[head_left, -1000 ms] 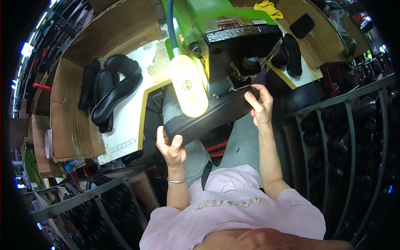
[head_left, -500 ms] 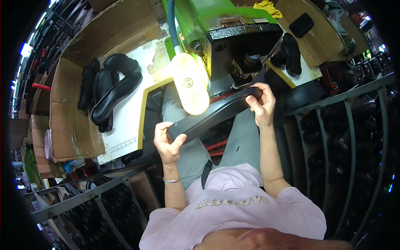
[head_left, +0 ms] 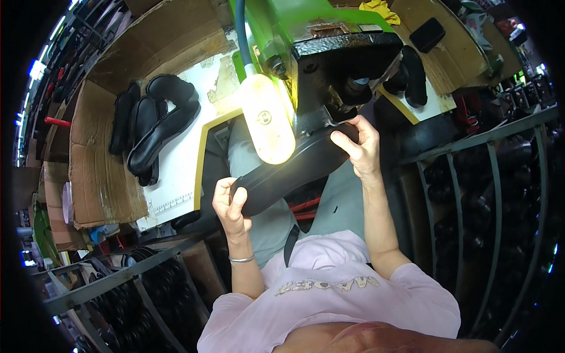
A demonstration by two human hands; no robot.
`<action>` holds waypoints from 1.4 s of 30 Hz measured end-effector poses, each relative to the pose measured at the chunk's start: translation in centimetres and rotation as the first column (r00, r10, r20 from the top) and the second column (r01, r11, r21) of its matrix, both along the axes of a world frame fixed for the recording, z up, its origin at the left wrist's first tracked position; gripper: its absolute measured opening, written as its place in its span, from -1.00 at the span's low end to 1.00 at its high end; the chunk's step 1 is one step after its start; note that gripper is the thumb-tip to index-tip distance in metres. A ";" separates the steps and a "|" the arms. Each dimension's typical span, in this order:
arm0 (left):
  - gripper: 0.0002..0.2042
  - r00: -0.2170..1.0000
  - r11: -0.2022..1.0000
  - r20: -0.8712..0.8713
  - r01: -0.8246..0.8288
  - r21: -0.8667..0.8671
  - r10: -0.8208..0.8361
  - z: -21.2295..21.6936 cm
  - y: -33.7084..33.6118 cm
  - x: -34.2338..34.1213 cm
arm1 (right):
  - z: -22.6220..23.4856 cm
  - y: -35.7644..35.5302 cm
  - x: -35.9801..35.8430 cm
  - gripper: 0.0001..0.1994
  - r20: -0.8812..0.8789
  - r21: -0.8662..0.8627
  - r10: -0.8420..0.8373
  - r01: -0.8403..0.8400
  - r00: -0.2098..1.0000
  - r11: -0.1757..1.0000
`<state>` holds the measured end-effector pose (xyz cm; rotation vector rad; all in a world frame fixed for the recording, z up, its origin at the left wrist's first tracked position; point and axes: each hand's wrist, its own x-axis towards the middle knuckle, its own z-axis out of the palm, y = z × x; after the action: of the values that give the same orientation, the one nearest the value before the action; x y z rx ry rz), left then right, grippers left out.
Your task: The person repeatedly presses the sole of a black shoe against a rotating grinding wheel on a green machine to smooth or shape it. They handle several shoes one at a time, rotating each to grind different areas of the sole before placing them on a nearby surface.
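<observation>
A black shoe sole stretches at a slant between my two hands, just below the head of a green and black machine. Its near left end is pinched between the thumb and fingers of my left hand. My right hand grips the far right end, thumb on top, close under the machine's dark lower part. A brightly lit pale yellow oval part of the machine hangs in front of the sole's middle and hides a bit of its far edge.
On the white tabletop at left, several black soles lie piled beside a cardboard box wall. More dark soles rest right of the machine. Metal rack rails flank me on both sides. A yellow cloth lies at the back.
The sole has rolled in my hands, so more of its broad face shows. My right hand has shifted slightly left; my left hand has turned a little.
</observation>
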<state>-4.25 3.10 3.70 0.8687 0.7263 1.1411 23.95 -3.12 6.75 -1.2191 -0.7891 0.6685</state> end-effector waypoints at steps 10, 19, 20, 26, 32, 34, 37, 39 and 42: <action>-0.54 0.997 0.983 -0.010 0.081 0.167 -0.081 -1.4 -1.0 -4.1 | 0.0 -1.6 -2.5 -0.50 0.093 -0.043 0.103 -0.099 0.990 0.994; -0.51 0.982 0.926 -0.168 0.138 0.352 -0.082 -1.7 -2.3 -0.5 | -3.4 -4.6 -1.6 -0.22 -0.007 -0.012 -0.045 0.045 0.999 0.999; -0.51 0.980 0.921 -0.176 0.149 0.361 -0.089 -1.8 -2.4 0.2 | -3.9 -5.1 -1.6 -0.19 -0.012 -0.004 -0.071 0.070 0.997 0.998; -0.51 0.979 0.911 -0.146 0.188 0.368 -0.143 -2.2 -3.2 4.9 | -4.7 -8.0 -1.9 -0.07 -0.140 0.017 -0.094 0.097 0.986 0.995; -0.51 0.963 0.864 -0.093 0.268 0.426 -0.252 -3.0 -2.5 7.3 | -3.2 -10.2 2.0 -0.11 -0.161 0.019 -0.332 0.339 0.930 0.941; -0.51 0.955 0.843 -0.142 0.297 0.448 -0.261 -3.0 -2.2 7.6 | -2.6 -10.0 3.3 -0.10 -0.332 0.098 -0.196 0.240 0.923 0.966; -0.54 0.941 0.790 -0.235 0.332 0.515 -0.243 -2.9 -2.0 7.7 | -2.9 -9.4 4.7 -0.11 -0.341 0.177 -0.063 0.130 0.938 0.976; -0.55 0.938 0.765 -0.269 0.335 0.549 -0.217 -2.7 -1.9 7.7 | -3.0 -8.9 4.7 -0.14 -0.288 0.166 -0.064 0.115 0.955 0.979; -0.56 0.934 0.721 -0.312 0.336 0.606 -0.173 -2.6 -1.6 7.5 | -3.1 -8.3 4.9 -0.15 -0.251 0.182 -0.043 0.091 0.967 0.979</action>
<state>3.25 1.54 1.12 1.6760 0.3557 1.0512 28.84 -11.44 3.63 -0.9605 -0.5874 0.6573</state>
